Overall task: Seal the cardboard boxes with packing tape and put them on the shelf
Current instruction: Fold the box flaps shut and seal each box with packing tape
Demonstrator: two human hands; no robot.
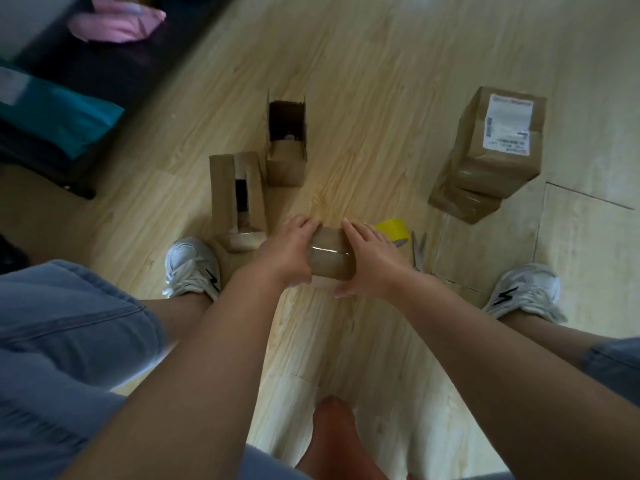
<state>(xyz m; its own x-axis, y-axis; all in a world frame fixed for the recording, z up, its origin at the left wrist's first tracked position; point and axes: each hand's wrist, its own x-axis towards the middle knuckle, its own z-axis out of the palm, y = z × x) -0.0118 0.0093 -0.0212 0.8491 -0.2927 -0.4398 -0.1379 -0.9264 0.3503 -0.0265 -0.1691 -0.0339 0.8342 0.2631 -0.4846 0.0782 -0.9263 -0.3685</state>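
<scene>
On the far left, a pink cloth [114, 24] and a teal bag [59, 112] are seen on low dark furniture; whether this is the shelf cannot be told. Further right, on the wooden floor [363, 98], two cardboard boxes are left unsealed: a near open box [221, 188] with its flaps parted over a dark gap, and just beyond it a far open box [286, 164] with its flaps standing up.

In the middle, a small box [332, 254] is held between both hands above the floor. It is gripped at its left end by the left hand [287, 252], with the fingers curled over the far edge and the thumb on the near side. The right hand [370, 261] is laid over its right end with fairly straight fingers pressed on the top. A glossy strip of tape is seen across the top, so this box is judged to be nearly sealed.

Just beyond the right hand, a yellow tape roll [393, 228] and scissors [419, 249] are set down on the floor. At the far right, stacked boxes [491, 150] are already taped, the upper one labelled, but not yet shelved.

Two boxes are thus left to be sealed, and every box is still to be put away.
</scene>
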